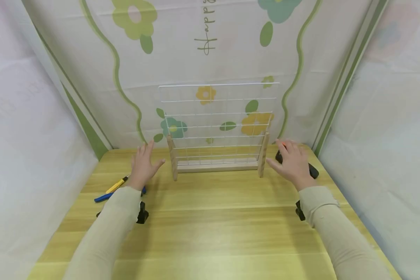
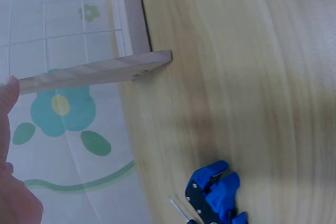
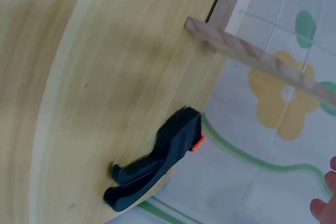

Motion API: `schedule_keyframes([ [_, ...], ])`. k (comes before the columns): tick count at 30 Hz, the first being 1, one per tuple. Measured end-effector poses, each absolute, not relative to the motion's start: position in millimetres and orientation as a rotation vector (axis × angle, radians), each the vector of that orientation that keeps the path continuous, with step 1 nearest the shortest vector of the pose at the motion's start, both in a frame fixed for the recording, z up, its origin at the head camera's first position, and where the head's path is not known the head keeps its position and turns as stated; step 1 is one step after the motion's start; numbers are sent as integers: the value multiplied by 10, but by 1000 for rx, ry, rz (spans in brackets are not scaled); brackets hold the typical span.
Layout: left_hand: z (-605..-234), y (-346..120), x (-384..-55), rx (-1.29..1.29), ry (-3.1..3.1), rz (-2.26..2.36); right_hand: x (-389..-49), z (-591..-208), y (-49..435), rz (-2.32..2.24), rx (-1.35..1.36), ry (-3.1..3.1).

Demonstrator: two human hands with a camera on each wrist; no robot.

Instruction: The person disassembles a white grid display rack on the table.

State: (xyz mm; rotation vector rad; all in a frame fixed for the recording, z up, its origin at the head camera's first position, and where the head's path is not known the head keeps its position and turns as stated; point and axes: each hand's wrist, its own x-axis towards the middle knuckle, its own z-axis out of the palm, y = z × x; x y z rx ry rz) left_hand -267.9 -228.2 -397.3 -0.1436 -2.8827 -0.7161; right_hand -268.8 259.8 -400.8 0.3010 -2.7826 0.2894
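A white wire grid [image 1: 218, 126] stands upright in a wooden base [image 1: 217, 167] with a post at each end. My left hand [image 1: 143, 165] is held left of the left post [image 1: 173, 159], fingers spread, holding nothing. In the left wrist view its thumb [image 2: 8, 95] appears at the post's end; whether they touch I cannot tell. To the right of the right post [image 1: 263, 155], my right hand [image 1: 294, 163] is also spread and grips nothing. Partly hidden beneath it lies a black two-handled tool [image 3: 157, 161] with an orange piece.
By the left forearm lie a yellow-handled screwdriver [image 1: 115, 186] and a blue-handled tool, perhaps a wire stripper [image 2: 223, 192]. Black objects [image 1: 142, 214], partly covered by the sleeves, sit on the wooden table [image 1: 203, 233]. Patterned white cloth [image 1: 182, 66] hangs behind and at both sides.
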Motion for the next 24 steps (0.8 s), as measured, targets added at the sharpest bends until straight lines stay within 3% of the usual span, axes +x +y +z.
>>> schedule_keyframes([
  [13,-3913,-2140,-2877,-142,-2727,-1157,-2803,-3884,2041,621,428,-2624],
  [24,-3903,-2048,-2996,-66,-2661,-1329,-2964,-4005,1676,830,412,-2565],
])
